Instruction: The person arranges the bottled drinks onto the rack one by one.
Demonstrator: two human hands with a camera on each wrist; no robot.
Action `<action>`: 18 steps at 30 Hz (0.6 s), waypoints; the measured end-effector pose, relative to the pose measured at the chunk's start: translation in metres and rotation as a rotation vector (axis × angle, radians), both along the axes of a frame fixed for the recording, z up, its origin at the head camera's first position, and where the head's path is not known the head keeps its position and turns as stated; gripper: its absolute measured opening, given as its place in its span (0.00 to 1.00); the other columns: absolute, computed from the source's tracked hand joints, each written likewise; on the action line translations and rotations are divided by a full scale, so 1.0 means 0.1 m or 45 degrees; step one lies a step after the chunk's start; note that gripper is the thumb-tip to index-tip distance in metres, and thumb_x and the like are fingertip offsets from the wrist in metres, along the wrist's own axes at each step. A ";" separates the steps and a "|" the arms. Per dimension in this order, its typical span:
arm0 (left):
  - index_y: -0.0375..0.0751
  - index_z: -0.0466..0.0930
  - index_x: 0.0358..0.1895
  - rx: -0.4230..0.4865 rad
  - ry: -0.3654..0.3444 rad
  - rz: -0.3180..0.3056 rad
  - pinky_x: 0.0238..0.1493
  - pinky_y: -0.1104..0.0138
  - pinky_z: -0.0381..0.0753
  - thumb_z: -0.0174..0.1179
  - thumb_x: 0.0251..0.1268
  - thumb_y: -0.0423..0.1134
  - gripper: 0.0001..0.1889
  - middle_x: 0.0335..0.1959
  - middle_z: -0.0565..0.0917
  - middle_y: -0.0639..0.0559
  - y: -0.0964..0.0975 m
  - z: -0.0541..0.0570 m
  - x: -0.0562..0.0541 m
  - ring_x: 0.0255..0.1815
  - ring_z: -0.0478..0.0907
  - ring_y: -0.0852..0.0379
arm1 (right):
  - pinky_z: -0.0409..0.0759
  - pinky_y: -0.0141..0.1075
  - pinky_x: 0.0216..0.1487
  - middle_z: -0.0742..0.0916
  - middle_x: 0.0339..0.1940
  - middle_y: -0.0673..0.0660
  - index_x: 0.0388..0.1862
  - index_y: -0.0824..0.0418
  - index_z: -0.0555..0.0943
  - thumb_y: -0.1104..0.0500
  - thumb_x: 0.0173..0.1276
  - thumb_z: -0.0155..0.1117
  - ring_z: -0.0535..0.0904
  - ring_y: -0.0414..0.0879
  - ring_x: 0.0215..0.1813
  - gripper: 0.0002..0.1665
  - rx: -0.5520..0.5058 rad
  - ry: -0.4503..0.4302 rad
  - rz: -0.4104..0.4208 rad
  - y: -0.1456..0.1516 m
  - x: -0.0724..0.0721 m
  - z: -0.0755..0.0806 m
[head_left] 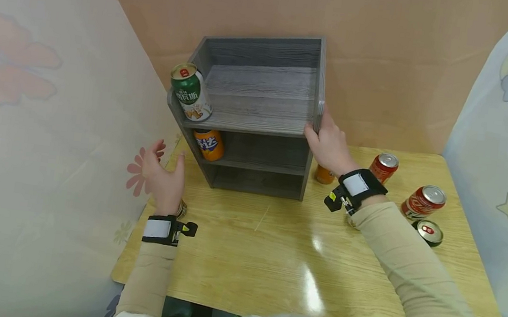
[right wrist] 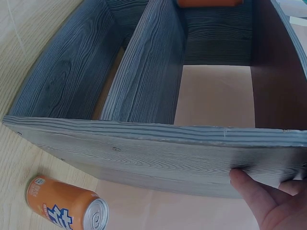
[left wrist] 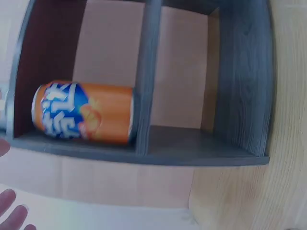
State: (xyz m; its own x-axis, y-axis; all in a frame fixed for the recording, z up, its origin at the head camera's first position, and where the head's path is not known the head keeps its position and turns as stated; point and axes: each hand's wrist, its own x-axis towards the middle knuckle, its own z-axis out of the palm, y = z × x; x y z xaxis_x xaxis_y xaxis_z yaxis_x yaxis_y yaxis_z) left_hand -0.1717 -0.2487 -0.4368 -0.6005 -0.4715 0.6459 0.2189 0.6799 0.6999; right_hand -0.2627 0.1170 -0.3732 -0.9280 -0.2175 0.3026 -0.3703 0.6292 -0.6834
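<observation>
Presently, I find the grey shelf unit (head_left: 259,93) on the table (head_left: 231,267), near the backdrop. The right hand (head_left: 332,144) grips its right panel, thumb at the front edge; the left hand (head_left: 163,179), fingers extended and holding nothing, is just beside the left side. I judge the step in hand to be steadying or squaring the unit; the next move calls for gentle force, lest its cans tip.

Labels: the orange can (left wrist: 86,112), middle compartment, reads 芬达; the green-and-white can (head_left: 191,92), top level, shows 瓦斯. Outside, the second orange can (right wrist: 67,203) is partly legible; two red cans (head_left: 422,203) are unreadable to me.
</observation>
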 end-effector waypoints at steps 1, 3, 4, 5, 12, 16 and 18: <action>0.36 0.75 0.63 0.012 -0.013 0.006 0.57 0.53 0.72 0.70 0.65 0.38 0.26 0.56 0.80 0.42 -0.02 0.02 0.02 0.56 0.74 0.46 | 0.72 0.46 0.21 0.75 0.68 0.70 0.83 0.57 0.46 0.47 0.81 0.44 0.78 0.55 0.24 0.40 0.002 0.001 0.000 0.00 0.00 0.00; 0.35 0.74 0.63 0.033 -0.032 0.023 0.56 0.55 0.75 0.70 0.66 0.38 0.25 0.55 0.79 0.41 -0.07 0.04 0.06 0.55 0.75 0.48 | 0.73 0.46 0.22 0.74 0.69 0.70 0.84 0.57 0.45 0.47 0.81 0.44 0.79 0.57 0.27 0.40 0.004 0.001 0.002 0.00 -0.01 0.00; 0.34 0.74 0.63 0.052 -0.033 0.025 0.54 0.56 0.76 0.69 0.66 0.38 0.25 0.55 0.79 0.40 -0.10 0.04 0.08 0.55 0.74 0.47 | 0.73 0.47 0.23 0.74 0.70 0.70 0.84 0.57 0.45 0.46 0.81 0.44 0.80 0.57 0.30 0.40 0.005 -0.001 0.001 0.00 -0.01 0.00; 0.34 0.74 0.63 0.066 -0.043 0.039 0.53 0.58 0.77 0.69 0.67 0.39 0.25 0.55 0.79 0.40 -0.12 0.05 0.10 0.55 0.75 0.48 | 0.74 0.47 0.24 0.73 0.71 0.70 0.84 0.57 0.45 0.46 0.81 0.43 0.80 0.58 0.32 0.40 0.005 -0.004 0.001 0.00 -0.01 0.00; 0.35 0.76 0.61 0.074 -0.079 0.129 0.52 0.58 0.75 0.67 0.69 0.46 0.24 0.52 0.82 0.45 -0.33 -0.03 0.22 0.51 0.77 0.49 | 0.75 0.49 0.28 0.72 0.72 0.70 0.84 0.58 0.45 0.46 0.81 0.43 0.81 0.61 0.38 0.40 0.005 -0.013 0.000 0.01 -0.01 0.01; 0.36 0.76 0.63 0.097 -0.166 0.181 0.53 0.57 0.71 0.66 0.68 0.53 0.29 0.53 0.81 0.44 -0.42 -0.12 0.30 0.51 0.75 0.50 | 0.74 0.47 0.25 0.72 0.72 0.70 0.84 0.57 0.44 0.46 0.81 0.43 0.81 0.59 0.34 0.41 0.010 -0.013 0.000 0.01 -0.01 0.01; 0.37 0.75 0.64 0.113 -0.225 0.200 0.54 0.56 0.71 0.66 0.67 0.56 0.31 0.54 0.80 0.43 -0.46 -0.18 0.33 0.52 0.74 0.50 | 0.74 0.47 0.24 0.72 0.72 0.70 0.84 0.57 0.45 0.46 0.81 0.44 0.81 0.59 0.33 0.41 0.010 -0.013 -0.001 0.00 -0.01 0.01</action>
